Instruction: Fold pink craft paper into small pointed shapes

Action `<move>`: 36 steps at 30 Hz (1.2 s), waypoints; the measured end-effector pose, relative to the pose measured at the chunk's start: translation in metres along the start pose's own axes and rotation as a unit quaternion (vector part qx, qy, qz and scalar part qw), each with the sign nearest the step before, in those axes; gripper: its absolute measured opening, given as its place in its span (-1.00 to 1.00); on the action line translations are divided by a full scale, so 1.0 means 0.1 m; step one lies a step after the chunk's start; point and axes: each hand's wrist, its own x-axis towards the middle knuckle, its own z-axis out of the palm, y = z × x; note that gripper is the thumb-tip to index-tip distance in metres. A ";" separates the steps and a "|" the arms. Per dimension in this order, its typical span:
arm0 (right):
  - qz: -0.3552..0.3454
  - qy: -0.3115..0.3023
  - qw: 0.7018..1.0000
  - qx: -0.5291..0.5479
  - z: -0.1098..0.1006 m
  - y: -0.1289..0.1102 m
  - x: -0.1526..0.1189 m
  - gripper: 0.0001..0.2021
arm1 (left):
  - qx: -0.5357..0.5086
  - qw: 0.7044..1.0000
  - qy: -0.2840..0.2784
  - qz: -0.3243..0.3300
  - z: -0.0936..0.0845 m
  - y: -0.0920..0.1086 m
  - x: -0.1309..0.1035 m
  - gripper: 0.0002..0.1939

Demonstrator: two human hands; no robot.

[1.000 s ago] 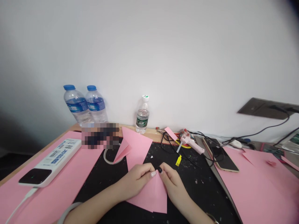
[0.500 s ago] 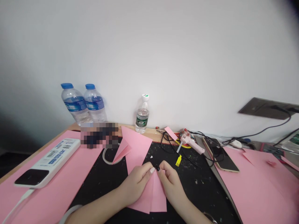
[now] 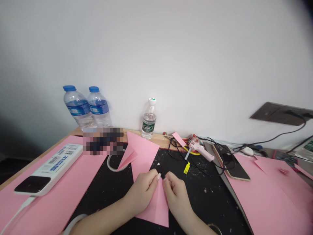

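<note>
A creased sheet of pink paper [image 3: 160, 207] hangs between my two hands over the black mat [image 3: 210, 199]. My left hand [image 3: 144, 191] pinches its upper end between thumb and fingers. Close beside it, my right hand [image 3: 176, 192] grips the same end from the right, its fingers curled in. The thumbs nearly touch at the top of the paper. Just beyond my hands lie another pink sheet [image 3: 144, 155] and a small folded pink piece [image 3: 127, 158].
A pink glue gun [image 3: 200, 150] with black cables and a phone [image 3: 232, 163] lie at the right. Pink sheets [image 3: 266, 195] cover the far right. At the left is a white device [image 3: 51, 168]; bottles [image 3: 148, 122] stand along the wall.
The lower part of the held paper has turned and narrowed, its right edge now further left. My right hand has shifted slightly left and down; both hands keep their pinch.
</note>
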 end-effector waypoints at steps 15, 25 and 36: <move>0.062 0.022 0.995 0.072 0.04 -0.11 -0.03 -0.70 | -0.030 0.999 0.020 -0.004 0.04 -0.03 -0.03 -0.67; 0.142 -0.032 0.938 0.314 0.00 -0.02 0.01 -0.67 | -0.100 0.995 -0.018 0.008 -0.02 -0.02 0.01 -0.67; 0.123 -0.062 0.943 0.304 0.01 -0.02 -0.01 -0.65 | -0.125 0.992 -0.015 0.008 -0.01 -0.03 0.01 -0.68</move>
